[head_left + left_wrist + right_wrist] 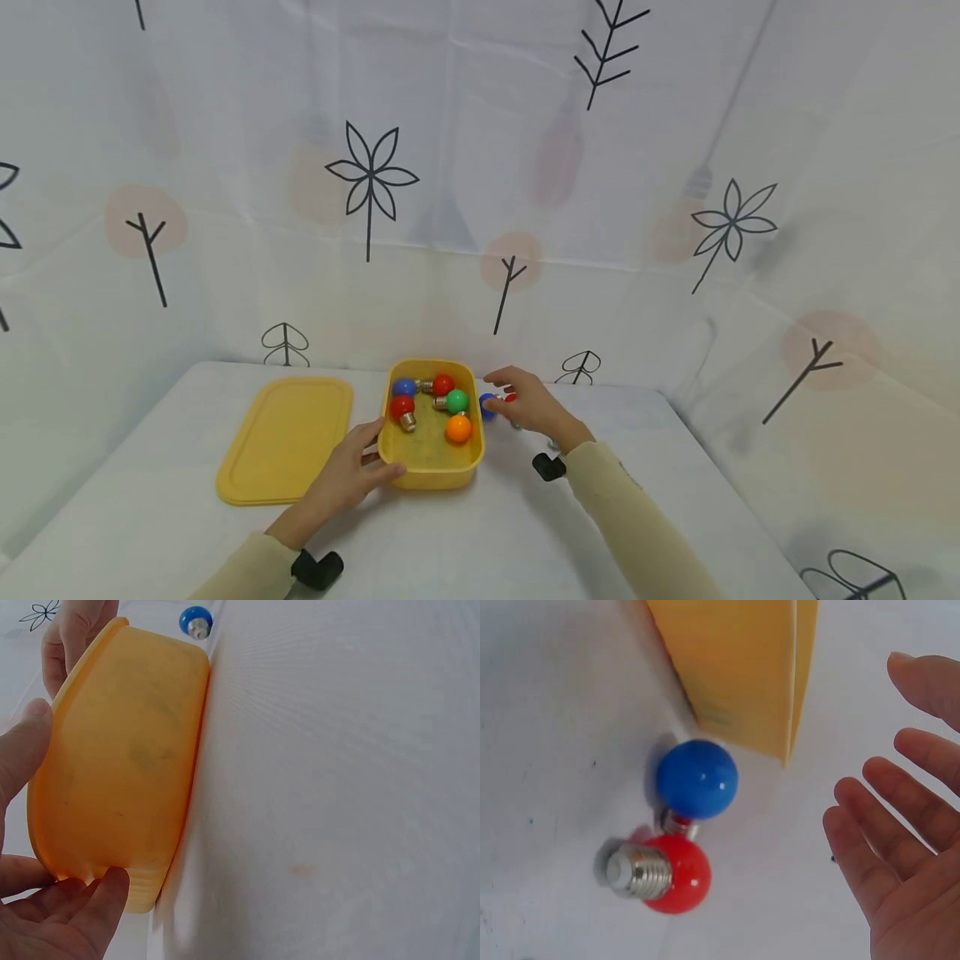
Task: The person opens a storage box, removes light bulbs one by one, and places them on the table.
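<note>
A yellow plastic box [431, 479] holds several small round light bulbs: a blue bulb [404, 387], two red ones, a green bulb [457, 402] and an orange bulb [459, 429]. My left hand [352, 471] grips the box at its near left corner, thumb on the front and fingers on the left side. Over the table to the right of the box, my right hand [536, 404] holds nothing, and its fingers are spread in the right wrist view. Below it lie another blue bulb [697, 780] and a red bulb [682, 874], close together beside the box.
A flat yellow lid [285, 442] lies on the white table [510, 542] left of the box. Behind the table hangs a white cloth [450, 292] printed with plants. A small silvery piece [553, 446] shows beside the right wrist, mostly hidden.
</note>
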Demonstrator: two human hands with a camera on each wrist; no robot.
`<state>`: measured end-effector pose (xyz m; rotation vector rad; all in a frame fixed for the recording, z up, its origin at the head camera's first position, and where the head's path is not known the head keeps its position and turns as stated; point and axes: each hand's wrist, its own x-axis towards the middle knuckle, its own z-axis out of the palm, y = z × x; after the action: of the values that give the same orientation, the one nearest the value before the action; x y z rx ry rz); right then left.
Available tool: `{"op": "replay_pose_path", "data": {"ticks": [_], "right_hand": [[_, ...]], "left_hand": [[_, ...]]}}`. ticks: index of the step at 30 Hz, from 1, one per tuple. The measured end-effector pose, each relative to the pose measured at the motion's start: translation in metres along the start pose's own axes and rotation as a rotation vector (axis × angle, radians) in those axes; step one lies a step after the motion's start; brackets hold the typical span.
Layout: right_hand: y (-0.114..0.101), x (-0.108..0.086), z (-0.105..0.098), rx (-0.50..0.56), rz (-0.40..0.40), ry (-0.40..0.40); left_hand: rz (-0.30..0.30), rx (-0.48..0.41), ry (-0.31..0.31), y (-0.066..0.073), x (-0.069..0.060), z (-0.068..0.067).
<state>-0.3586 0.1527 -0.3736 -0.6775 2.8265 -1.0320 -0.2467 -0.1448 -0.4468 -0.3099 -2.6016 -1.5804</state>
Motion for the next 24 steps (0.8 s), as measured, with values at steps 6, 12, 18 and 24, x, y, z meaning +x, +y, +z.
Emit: {"op": "replay_pose_path", "data": {"ticks": [6,12,18,24], "right_hand": [[-0.011,-0.003,0.011,-0.019,-0.111,-0.046],[-0.019,-0.003,0.023,-0.123,-0.167,-0.101],[-0.021,0.000,0.035,-0.224,-0.176,-0.142],[-0.024,0.003,0.042,-0.287,-0.137,-0.162]], "left_hand": [[0.010,0.000,-0.002,-0.001,0.000,0.000],[0.009,-0.010,0.002,0.000,-0.001,-0.001],[0.012,-0.024,0.000,0.000,-0.002,-0.001],[0.010,-0.019,-0.003,0.000,-0.001,-0.001]]}}
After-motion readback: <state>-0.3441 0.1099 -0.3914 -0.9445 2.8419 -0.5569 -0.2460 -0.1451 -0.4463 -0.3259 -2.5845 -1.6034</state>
